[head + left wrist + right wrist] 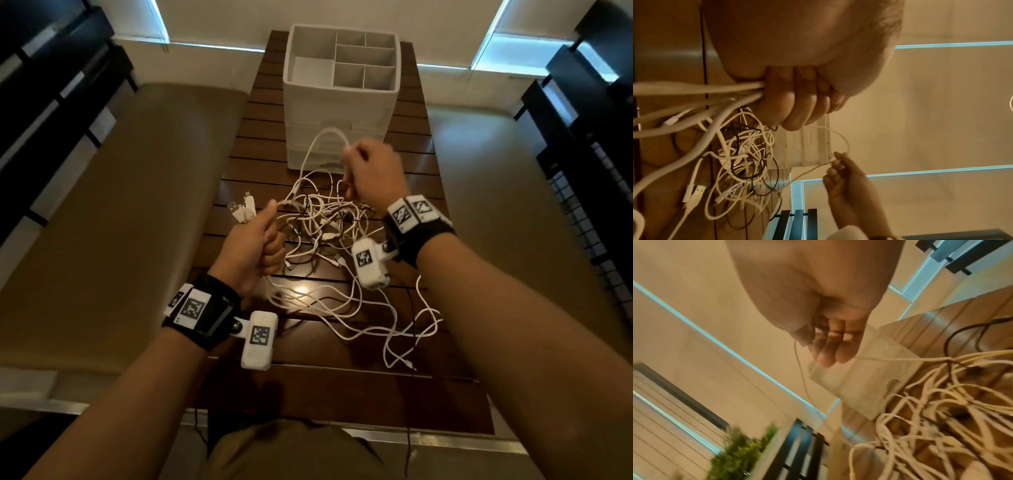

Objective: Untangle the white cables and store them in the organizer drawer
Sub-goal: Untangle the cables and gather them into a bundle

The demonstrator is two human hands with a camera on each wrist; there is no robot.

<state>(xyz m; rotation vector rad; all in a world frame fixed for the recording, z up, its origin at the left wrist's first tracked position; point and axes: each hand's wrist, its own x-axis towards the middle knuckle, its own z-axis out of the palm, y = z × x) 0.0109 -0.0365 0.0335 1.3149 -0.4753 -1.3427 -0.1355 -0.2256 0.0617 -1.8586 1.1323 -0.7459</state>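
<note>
Gripping a bundle of thin white cables [318, 219], the left hand [253, 253] sits mid-frame. The right hand [373, 174] pinches one raised loop below the white fabric divided organizer [342, 102].

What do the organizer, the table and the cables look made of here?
Organizer: looks like pale fabric over stiff board; its walls are matte, the rim soft-edged, with thin flat dividers inside.
Table: dark brown slats with a glossy finish that reflects a lamp; probably varnished wood or a wood-look surface.
Cables: thin, flexible, smooth white plastic-looking sheath, some dark ones among them, with metal plugs at the ends.
</note>
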